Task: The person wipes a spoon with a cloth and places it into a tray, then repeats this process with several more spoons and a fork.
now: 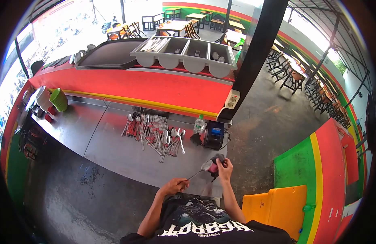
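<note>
My left hand [175,186] is closed around the handle of a metal spoon [195,174], just in front of my body. The bowl end of the spoon points up and right toward my right hand [225,169]. That hand is closed on a dark cloth [214,162] with a pinkish patch, which is against the spoon's bowl and partly covers it. Beyond my hands, a loose pile of spoons and forks [155,132] lies on the steel counter [114,152].
Behind the pile, a clear bottle [198,124] stands beside a black device [214,136]. A grey cutlery tray [184,51] and dark serving trays [108,55] rest on the red ledge. Green bowls [59,100] are stacked at left. A yellow container [273,207] sits at my right.
</note>
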`<state>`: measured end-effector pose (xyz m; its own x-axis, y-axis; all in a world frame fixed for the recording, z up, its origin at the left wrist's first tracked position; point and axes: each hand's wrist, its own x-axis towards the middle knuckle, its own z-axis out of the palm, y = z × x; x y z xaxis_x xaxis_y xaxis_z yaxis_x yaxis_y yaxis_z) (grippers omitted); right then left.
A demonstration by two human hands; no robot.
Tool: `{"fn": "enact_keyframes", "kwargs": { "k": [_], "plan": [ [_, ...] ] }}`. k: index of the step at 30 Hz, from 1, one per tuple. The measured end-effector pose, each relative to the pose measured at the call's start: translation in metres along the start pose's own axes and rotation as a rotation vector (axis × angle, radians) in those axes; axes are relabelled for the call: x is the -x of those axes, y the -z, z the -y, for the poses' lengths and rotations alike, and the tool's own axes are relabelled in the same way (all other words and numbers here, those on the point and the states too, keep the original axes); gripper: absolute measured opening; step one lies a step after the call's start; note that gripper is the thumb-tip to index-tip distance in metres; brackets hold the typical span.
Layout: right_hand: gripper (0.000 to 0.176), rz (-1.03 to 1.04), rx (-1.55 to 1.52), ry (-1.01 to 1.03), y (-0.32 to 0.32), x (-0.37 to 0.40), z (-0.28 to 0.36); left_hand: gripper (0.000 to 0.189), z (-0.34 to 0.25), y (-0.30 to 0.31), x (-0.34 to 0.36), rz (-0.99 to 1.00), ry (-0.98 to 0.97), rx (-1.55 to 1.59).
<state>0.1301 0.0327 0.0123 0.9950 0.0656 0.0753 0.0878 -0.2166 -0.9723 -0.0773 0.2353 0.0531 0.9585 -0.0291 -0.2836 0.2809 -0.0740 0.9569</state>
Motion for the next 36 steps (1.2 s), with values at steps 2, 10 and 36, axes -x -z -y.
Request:
{"fn": "enact_keyframes", "kwargs": {
  "k": [2,10,36],
  "plan": [
    [0.026,-0.06,-0.126,-0.081,0.008,-0.003,0.009,0.032,-0.004,-0.005,0.001,-0.063,-0.02,0.079],
    [0.022,0.24,-0.265,0.008,0.012,0.03,0.065,0.034,0.012,-0.028,-0.019,-0.296,-0.043,0.128],
    [0.031,0.27,0.235,0.507,-0.001,0.015,0.083,0.028,-0.02,-0.032,-0.009,-0.052,-0.067,-0.083]
  ]
}}
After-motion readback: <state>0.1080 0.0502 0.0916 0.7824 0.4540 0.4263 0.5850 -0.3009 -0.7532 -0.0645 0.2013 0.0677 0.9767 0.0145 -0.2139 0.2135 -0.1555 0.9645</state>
